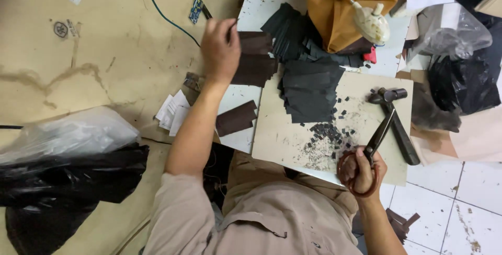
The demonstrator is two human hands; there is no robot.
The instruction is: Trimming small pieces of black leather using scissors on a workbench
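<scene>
Beige sleeves are framing the scene as the right hand [363, 167] is gripping brown-handled scissors [372, 148] over a board [282, 129] littered with small black offcuts [327, 132], while the left hand [219, 48] is pinching dark strips [256, 59] beside the uncut black stack [308, 90].

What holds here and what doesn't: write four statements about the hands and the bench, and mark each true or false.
1. The right hand holds the scissors. True.
2. The left hand rests on the hammer. False: it is at the dark brown strips; the hammer lies beside the scissors.
3. Small black offcuts lie on the pale board. True.
4. The stack of black pieces lies on the tiled floor. False: it lies on the board's far end.
</scene>
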